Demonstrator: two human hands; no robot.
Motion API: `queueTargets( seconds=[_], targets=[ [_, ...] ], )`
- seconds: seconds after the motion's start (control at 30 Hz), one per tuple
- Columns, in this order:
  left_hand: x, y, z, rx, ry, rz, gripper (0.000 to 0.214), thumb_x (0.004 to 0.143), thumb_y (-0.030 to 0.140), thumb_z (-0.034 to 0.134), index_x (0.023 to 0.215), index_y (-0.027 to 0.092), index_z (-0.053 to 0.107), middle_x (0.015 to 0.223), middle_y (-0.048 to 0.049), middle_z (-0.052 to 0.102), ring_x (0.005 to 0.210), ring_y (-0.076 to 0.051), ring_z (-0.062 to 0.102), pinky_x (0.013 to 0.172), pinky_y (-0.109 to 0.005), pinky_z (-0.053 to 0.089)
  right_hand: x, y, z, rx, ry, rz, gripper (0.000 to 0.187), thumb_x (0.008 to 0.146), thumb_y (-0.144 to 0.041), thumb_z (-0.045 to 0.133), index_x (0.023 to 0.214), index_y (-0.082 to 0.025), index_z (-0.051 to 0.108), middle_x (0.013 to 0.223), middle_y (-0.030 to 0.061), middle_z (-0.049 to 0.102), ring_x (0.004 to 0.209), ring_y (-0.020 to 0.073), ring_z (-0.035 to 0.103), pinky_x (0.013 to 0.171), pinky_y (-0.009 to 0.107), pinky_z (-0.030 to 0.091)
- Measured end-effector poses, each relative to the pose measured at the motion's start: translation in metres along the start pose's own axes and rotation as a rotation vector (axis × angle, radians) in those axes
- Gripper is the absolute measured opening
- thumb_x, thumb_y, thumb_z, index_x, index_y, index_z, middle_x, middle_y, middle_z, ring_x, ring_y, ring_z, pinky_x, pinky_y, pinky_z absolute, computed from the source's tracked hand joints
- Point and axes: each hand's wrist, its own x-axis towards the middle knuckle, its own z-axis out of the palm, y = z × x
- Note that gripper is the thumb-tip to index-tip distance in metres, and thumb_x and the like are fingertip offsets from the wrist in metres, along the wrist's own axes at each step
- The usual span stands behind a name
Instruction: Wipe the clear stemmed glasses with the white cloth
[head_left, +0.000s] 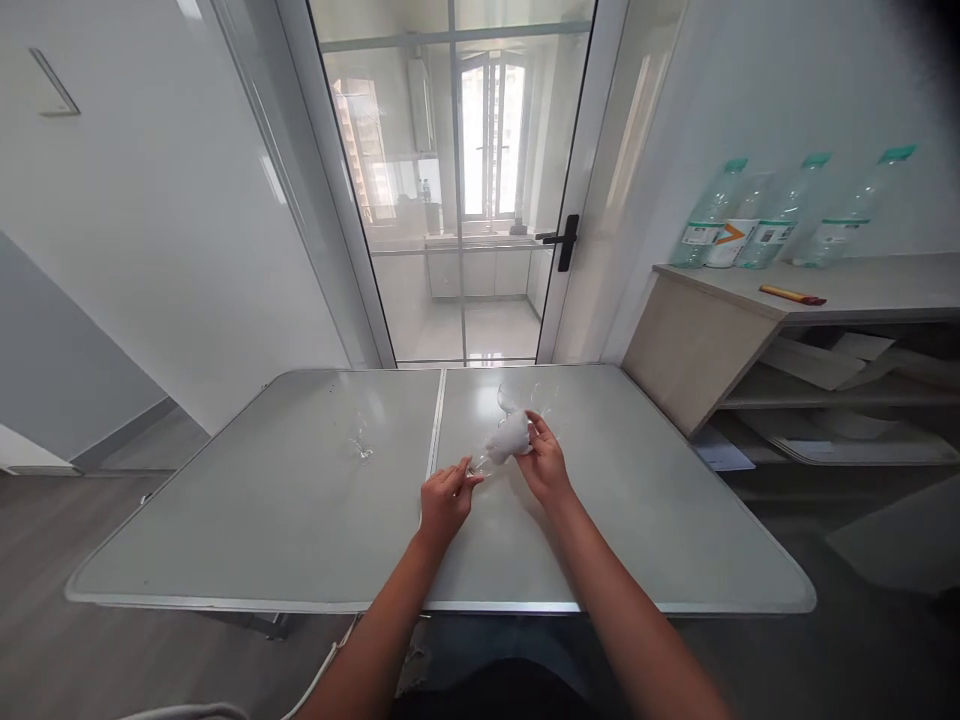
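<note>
Above the table's right half, my left hand [448, 497] pinches the foot end of a clear stemmed glass [487, 460], which is tilted on its side. My right hand [546, 462] is closed around a white cloth or tissue [510, 437] at the glass's bowl. Whether the white material is inside the bowl or wrapped around it, I cannot tell. Just beyond my right hand stand other clear glasses, one of them a rounded glass [507, 397], partly hidden. Another clear stemmed glass [361, 440] is on the left half of the table.
The pale folding table [262, 520] has a metal rim and a centre seam. Behind it is a glass door [495, 200] with a black handle [568, 243]. At right, a shelf unit [712, 300] carries several plastic bottles [776, 225] and a yellow-red stick-shaped packet [791, 295].
</note>
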Motion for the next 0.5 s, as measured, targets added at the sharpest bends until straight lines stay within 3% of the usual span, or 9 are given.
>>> queueTargets(
  seconds=[0.1, 0.27, 0.4, 0.5],
  targets=[
    [-0.001, 0.0, -0.003, -0.132, 0.028, -0.072, 0.03, 0.098, 0.034, 0.062, 0.121, 0.018, 0.072, 0.067, -0.0009, 0.068, 0.057, -0.013, 0.059, 0.059, -0.025, 0.047, -0.005, 0.002, 0.003, 0.061, 0.003, -0.05, 0.032, 0.089, -0.048, 0.073, 0.114, -0.029, 0.067, 0.099, 0.001, 0.068, 0.083, 0.0167, 0.06, 0.073, 0.028, 0.05],
    [0.001, 0.002, -0.01, -0.263, 0.104, -0.202, 0.029, 0.094, 0.034, 0.066, 0.117, 0.017, 0.074, 0.071, -0.0017, 0.07, 0.058, -0.012, 0.061, 0.06, -0.024, 0.05, -0.013, 0.005, 0.015, -0.031, -0.082, -0.144, 0.034, 0.097, -0.05, 0.063, 0.121, -0.027, 0.066, 0.11, 0.0047, 0.068, 0.094, 0.0196, 0.063, 0.082, 0.032, 0.051],
    [0.001, 0.004, -0.016, -0.295, 0.162, -0.297, 0.031, 0.093, 0.036, 0.065, 0.115, 0.015, 0.074, 0.073, -0.0023, 0.07, 0.06, -0.013, 0.063, 0.061, -0.023, 0.051, -0.017, 0.004, 0.019, -0.192, 0.014, -0.271, 0.027, 0.097, -0.05, 0.061, 0.106, -0.025, 0.064, 0.095, 0.0015, 0.065, 0.086, 0.0177, 0.059, 0.081, 0.03, 0.049],
    [-0.001, 0.006, -0.019, -0.351, 0.138, -0.339, 0.035, 0.094, 0.041, 0.063, 0.115, 0.016, 0.073, 0.07, 0.0, 0.064, 0.059, -0.013, 0.06, 0.06, -0.023, 0.049, -0.022, 0.007, 0.023, -0.26, 0.136, -0.293, 0.027, 0.1, -0.052, 0.054, 0.101, -0.026, 0.059, 0.09, -0.0003, 0.06, 0.082, 0.0165, 0.055, 0.076, 0.027, 0.047]
  ],
)
